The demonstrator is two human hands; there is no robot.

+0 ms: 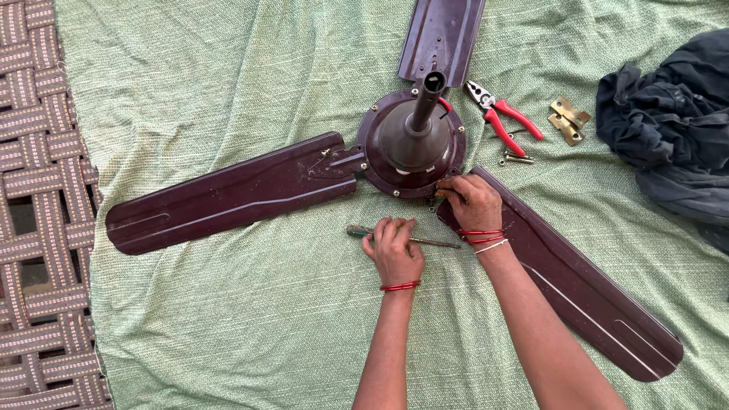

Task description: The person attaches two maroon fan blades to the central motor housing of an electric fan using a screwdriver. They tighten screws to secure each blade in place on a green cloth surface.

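Left hand (pixel 393 250) lies palm down over a screwdriver (pixel 425 241), fingers curled onto the shaft near its green handle; whether that grip is fully closed round the tool cannot be told, since the hand covers it. Handle pokes out on the left side of the hand, metal shaft runs out to the right, flat on the green cloth (pixel 228 319).

Right hand (pixel 471 201) sits at the lower right edge of the motor housing (pixel 410 144), fingertips pinched together at the joint where the blade bracket meets the housing. What they pinch is too small to make out. Wrist rests on the lower right blade (pixel 585 296).

Ceiling fan, dark maroon, lies on the cloth with its down-rod (pixel 428 99) pointing up. Three blades: left blade (pixel 228 193) reaching toward a woven cot frame (pixel 38 190), top blade (pixel 444 34) running out of frame, lower right blade under the right forearm.

Right of the housing: red-handled pliers (pixel 505 118), jaws toward the fan. Just below them a few loose screws (pixel 516 158). Beside those, a pair of brass hinges (pixel 568 120). A heap of dark cloth (pixel 672 125) at the right edge, well apart from both hands.

Red bangles on both wrists.
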